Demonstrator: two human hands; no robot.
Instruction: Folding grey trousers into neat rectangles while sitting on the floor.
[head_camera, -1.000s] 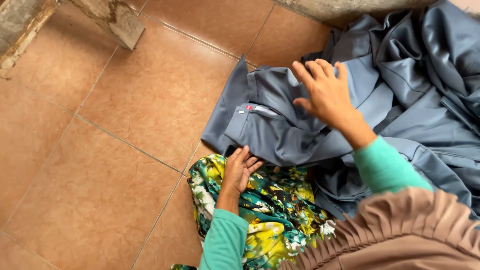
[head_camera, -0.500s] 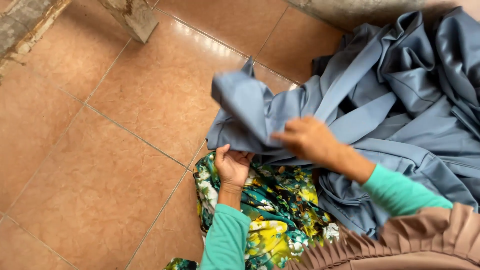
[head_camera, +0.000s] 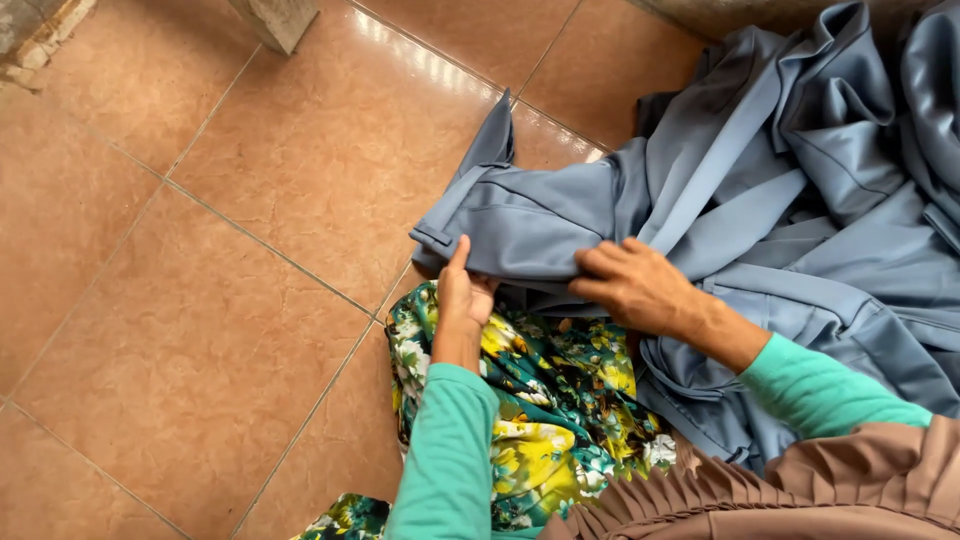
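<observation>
Folding of the large grey-blue woven cloth garment (head_camera: 760, 210) is judged barely begun: one folded band at its near left edge is pinched between the left hand (head_camera: 462, 295) and the right hand (head_camera: 630, 285), while the rest lies rumpled on the terracotta tiled floor (head_camera: 200, 300), far right

glossy terracotta floor tiles (head_camera: 230, 330) with pale grout lines, a stone block base (head_camera: 272, 18) at top
</observation>
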